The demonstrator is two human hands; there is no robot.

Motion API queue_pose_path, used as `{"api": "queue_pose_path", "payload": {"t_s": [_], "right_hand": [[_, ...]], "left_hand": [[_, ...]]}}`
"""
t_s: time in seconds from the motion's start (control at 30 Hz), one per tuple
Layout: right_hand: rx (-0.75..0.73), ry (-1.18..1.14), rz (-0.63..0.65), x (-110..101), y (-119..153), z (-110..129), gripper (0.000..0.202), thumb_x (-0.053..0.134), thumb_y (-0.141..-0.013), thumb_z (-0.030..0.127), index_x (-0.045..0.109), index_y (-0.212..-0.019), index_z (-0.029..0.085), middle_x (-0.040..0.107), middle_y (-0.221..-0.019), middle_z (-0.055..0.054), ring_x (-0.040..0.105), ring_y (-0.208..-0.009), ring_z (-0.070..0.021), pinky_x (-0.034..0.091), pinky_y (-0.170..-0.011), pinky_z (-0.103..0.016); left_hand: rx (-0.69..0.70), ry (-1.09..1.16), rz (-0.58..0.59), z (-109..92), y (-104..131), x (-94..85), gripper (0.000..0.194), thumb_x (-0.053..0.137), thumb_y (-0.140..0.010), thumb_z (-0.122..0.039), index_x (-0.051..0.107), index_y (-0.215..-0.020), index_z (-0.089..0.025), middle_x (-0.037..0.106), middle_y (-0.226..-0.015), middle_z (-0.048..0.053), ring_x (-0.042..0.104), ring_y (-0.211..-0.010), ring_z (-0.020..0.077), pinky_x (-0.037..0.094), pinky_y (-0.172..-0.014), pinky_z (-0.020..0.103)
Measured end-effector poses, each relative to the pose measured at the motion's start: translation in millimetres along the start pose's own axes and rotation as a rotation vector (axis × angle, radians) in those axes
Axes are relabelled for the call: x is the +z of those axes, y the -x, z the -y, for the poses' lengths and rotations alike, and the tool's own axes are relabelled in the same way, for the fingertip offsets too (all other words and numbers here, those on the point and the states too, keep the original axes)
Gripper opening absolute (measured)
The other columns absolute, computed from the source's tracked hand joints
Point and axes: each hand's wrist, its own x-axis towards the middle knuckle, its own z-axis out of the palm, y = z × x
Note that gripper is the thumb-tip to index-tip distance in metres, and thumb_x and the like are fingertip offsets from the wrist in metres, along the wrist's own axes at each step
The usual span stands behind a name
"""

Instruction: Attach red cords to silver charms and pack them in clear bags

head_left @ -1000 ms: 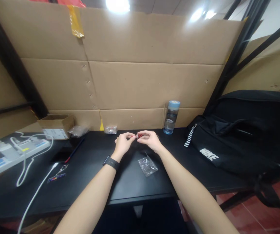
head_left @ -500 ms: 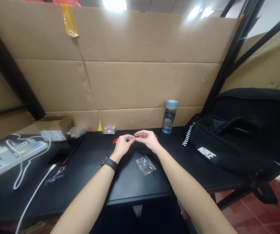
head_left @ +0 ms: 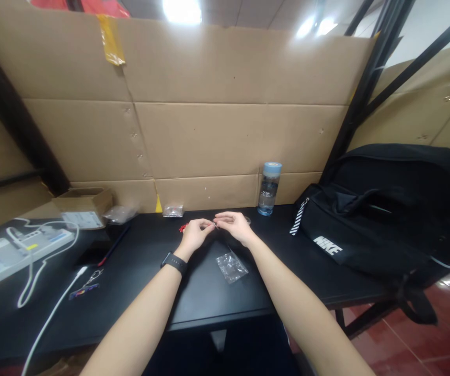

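My left hand [head_left: 196,233], with a dark watch [head_left: 174,262] on its wrist, is closed in a pinch near the middle of the black table [head_left: 205,303]. Its fingertips meet those of my right hand [head_left: 235,226], which is also pinched. Something tiny shows between the fingertips, too small to make out. Red material [head_left: 183,228] lies just left of my left hand, partly hidden by it. A clear plastic bag [head_left: 231,266] lies flat on the table below my right hand.
A water bottle [head_left: 268,189] stands behind at the right, beside a black bag [head_left: 350,219]. At left are a cardboard box [head_left: 85,206], a power strip [head_left: 24,256], a keyring [head_left: 85,290] and white cables. A small packet [head_left: 173,211] lies near the cardboard wall.
The view has shifted slightly. Both hands remain together at the fingertips. The red spot seen between them before no longer shows.
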Motion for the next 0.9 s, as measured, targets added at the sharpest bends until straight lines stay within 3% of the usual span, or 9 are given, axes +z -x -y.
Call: {"api": "queue_pose_path", "payload": {"t_s": [0.17, 0.3, 0.5, 0.63, 0.73, 0.9], "right_hand": [[0.023, 0.216, -0.024, -3.2, -7.3, -15.9, 0.019, 0.073, -0.076, 0.018, 0.075, -0.095, 0.014, 0.08, -0.084, -0.008, 0.076, -0.075, -0.0196, 0.061, -0.077, -0.033], [-0.029, 0.534, -0.003, -11.5, -8.6, -14.3, 0.018, 0.065, -0.082, 0.016, 0.077, -0.095, 0.017, 0.079, -0.08, -0.004, 0.074, -0.071, -0.0167, 0.057, -0.071, -0.026], [-0.005, 0.786, 0.073, -19.8, -2.1, 4.3, 0.023, 0.063, -0.083, 0.012, 0.079, -0.096, 0.019, 0.079, -0.079, -0.002, 0.072, -0.07, -0.0143, 0.053, -0.073, -0.024], [-0.102, 0.968, 0.13, -27.5, 1.9, 13.5, 0.034, 0.066, -0.077, 0.008, 0.08, -0.104, 0.022, 0.079, -0.099, -0.005, 0.07, -0.08, -0.0163, 0.052, -0.076, -0.026], [-0.167, 1.077, 0.225, -30.3, 5.0, 18.2, 0.036, 0.067, -0.08, 0.009, 0.079, -0.11, 0.024, 0.077, -0.111, -0.007, 0.071, -0.097, -0.0202, 0.052, -0.087, -0.028], [-0.072, 1.187, 0.225, -23.8, 7.1, 22.1, 0.026, 0.067, -0.086, 0.014, 0.082, -0.102, 0.026, 0.08, -0.103, -0.005, 0.074, -0.1, -0.0227, 0.051, -0.089, -0.028]], "left_hand": [[-0.087, -0.262, 0.041, -20.6, 7.1, -8.9, 0.009, 0.07, -0.087, -0.031, 0.078, -0.087, -0.029, 0.081, -0.093, -0.001, 0.074, -0.097, 0.023, 0.044, -0.097, 0.038], [-0.065, -0.375, 0.016, -28.3, 9.4, -14.2, 0.012, 0.067, -0.088, -0.031, 0.078, -0.085, -0.03, 0.08, -0.09, -0.001, 0.072, -0.098, 0.0256, 0.035, -0.1, 0.045], [0.057, -0.519, 0.054, -24.1, 11.1, -14.1, 0.016, 0.065, -0.088, -0.024, 0.079, -0.089, -0.031, 0.08, -0.097, 0.003, 0.065, -0.108, 0.0309, 0.03, -0.094, 0.045], [0.125, -0.571, 0.1, -23.2, 13.6, -14.2, 0.019, 0.064, -0.087, -0.018, 0.078, -0.091, -0.029, 0.079, -0.099, 0.004, 0.064, -0.106, 0.0313, 0.028, -0.091, 0.045], [0.248, -0.583, 0.142, -25.2, 15.1, -15.9, 0.028, 0.062, -0.085, -0.011, 0.076, -0.099, -0.029, 0.079, -0.102, 0.005, 0.063, -0.105, 0.0302, 0.027, -0.09, 0.043], [0.295, -0.598, 0.166, -29.6, 14.3, -16.7, 0.031, 0.059, -0.081, -0.004, 0.077, -0.089, -0.028, 0.078, -0.089, 0.006, 0.064, -0.097, 0.0278, 0.024, -0.09, 0.044]]}}
